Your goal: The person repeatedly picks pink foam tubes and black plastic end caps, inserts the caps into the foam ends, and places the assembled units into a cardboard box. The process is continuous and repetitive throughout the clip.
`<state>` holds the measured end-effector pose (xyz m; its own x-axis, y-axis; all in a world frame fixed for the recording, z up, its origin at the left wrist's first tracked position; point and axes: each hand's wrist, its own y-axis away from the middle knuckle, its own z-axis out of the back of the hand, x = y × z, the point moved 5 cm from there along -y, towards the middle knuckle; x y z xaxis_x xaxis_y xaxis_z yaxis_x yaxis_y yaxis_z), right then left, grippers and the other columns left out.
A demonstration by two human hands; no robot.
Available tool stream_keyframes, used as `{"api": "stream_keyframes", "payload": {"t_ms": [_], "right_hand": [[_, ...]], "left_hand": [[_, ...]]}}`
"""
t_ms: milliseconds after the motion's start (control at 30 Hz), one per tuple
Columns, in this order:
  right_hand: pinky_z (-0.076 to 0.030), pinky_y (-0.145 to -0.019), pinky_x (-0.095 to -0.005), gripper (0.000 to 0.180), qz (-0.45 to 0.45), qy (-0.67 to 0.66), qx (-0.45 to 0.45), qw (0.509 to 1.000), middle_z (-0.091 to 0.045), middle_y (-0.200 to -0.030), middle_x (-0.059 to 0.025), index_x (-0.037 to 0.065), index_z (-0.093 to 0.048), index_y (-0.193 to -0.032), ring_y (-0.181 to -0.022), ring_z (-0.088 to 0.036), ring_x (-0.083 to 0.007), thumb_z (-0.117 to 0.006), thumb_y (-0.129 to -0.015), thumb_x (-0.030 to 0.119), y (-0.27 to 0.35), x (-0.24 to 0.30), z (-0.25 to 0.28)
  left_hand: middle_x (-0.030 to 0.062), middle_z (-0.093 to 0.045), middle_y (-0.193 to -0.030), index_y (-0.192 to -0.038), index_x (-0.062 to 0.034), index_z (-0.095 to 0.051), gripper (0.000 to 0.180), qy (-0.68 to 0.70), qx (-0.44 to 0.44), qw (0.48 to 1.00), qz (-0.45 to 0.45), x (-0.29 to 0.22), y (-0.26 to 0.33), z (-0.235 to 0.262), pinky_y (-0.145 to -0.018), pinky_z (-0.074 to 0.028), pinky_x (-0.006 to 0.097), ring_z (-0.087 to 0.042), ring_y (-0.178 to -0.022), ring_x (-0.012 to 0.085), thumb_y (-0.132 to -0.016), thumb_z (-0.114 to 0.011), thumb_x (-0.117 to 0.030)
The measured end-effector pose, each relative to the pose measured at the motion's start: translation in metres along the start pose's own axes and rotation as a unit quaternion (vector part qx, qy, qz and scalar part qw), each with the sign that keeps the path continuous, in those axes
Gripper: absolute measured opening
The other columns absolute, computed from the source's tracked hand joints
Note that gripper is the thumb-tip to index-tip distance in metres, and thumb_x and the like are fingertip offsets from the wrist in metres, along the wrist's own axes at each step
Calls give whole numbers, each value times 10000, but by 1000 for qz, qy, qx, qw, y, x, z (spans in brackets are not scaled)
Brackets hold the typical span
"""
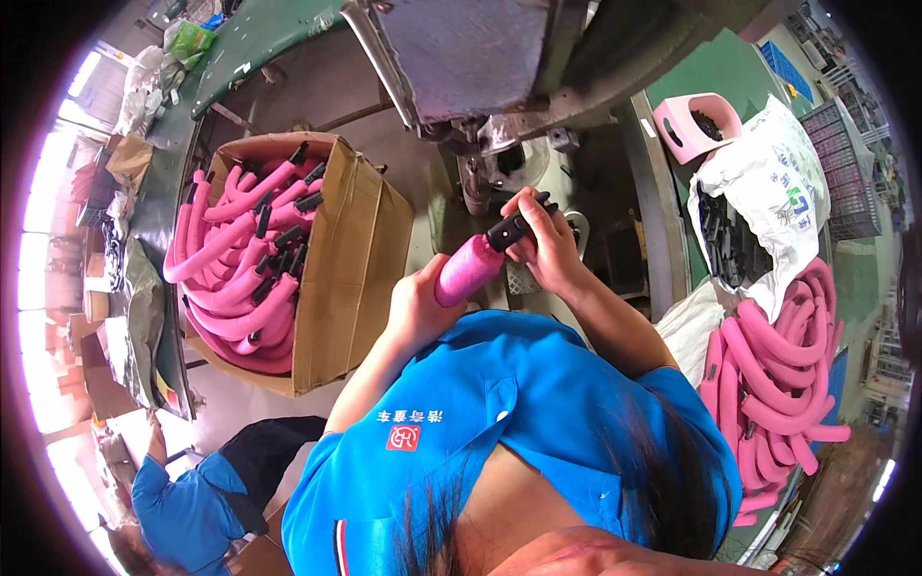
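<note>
1. Green worktops edge the room, one [259, 48] toward eleven o'clock and another [706, 62] toward half past one, all directions taken from the held tube.
2. Pink tube [471, 272]: at the middle of the view, in front of the wearer's blue shirt [538, 403]. Its surface is finely grained, bright pink shading to violet on the lower side; it slants up toward half past one, and its lower end is hidden.
3. Black fitting [509, 230]: at the tube's upper end, dark and smooth, with a small round mark on its side.
4. Left hand [420, 296]: wrapped around the tube from eight o'clock.
5. Right hand [549, 248]: at two o'clock, fingers closed about the black fitting.
6. Machine [471, 58]: grey metal, at twelve.
7. Cardboard box [360, 269]: at nine, full of curved pink tubes [226, 278] with black ends.
8. Pink bin [672, 139]: at two, holding small dark parts.
9. White bag [778, 182]: near half past two, its mouth showing black pieces [725, 240].
10. Heaped pink tubes [778, 374]: near four.
11. Co-worker [202, 499] in blue: at eight.
</note>
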<state>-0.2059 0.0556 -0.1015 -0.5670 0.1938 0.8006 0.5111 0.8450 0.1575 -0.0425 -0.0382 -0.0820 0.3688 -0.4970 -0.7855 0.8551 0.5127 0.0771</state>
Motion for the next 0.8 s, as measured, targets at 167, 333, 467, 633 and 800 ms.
{"api": "stream_keyframes", "payload": {"t_ms": [167, 333, 467, 633, 800], "right_hand": [[-369, -465, -247, 217, 151, 306, -161, 926, -472, -664, -5, 65, -530, -916, -567, -460, -95, -588, -914, 275, -50, 13, 20], [-379, -959, -423, 447, 263, 738, -90, 614, -510, -1249, -177, 15, -494, -1256, -1144, -481, -302, -573, -865, 217, -116, 10, 30], [-332, -1000, -414, 426, 219, 510, -116, 823, -481, -1268, -203, -18, -482, -1236, -1181, -443, -322, -548, -879, 204, -117, 45, -5], [-416, -918, -384, 322, 282, 399, -142, 861, -586, -1154, -149, -17, -548, -1162, -1068, -528, -242, -510, -907, 176, -113, 41, -11], [-326, -506, -269, 192, -74, 271, -19, 960, -518, -723, 0, 101, -540, -867, -591, -430, -87, -517, -915, 285, -137, 10, 42]], "left_hand": [[184, -632, -748, -985, -103, -554, 368, -80, -37, 995, -52, 18, -29, 11, -654, -510, 448, -632, -719, 376, -660, -696, -199], [191, -648, -793, -999, -65, -547, 426, -75, -41, 995, -53, 20, -75, 35, -648, -503, 436, -635, -754, 385, -695, -734, -297], [192, -650, -801, -1028, -68, -549, 469, -58, -17, 998, 15, 19, -88, 38, -680, -499, 447, -635, -777, 387, -677, -736, -317], [230, -647, -873, -1152, -29, -548, 544, -74, -1, 997, 37, 40, -87, 30, -748, -500, 412, -638, -856, 387, -638, -660, -167], [143, -641, -802, -1081, -3, -553, 458, 90, 151, 982, 69, 49, -97, 21, -662, -519, 368, -652, -724, 257, -655, -664, -129]]}}
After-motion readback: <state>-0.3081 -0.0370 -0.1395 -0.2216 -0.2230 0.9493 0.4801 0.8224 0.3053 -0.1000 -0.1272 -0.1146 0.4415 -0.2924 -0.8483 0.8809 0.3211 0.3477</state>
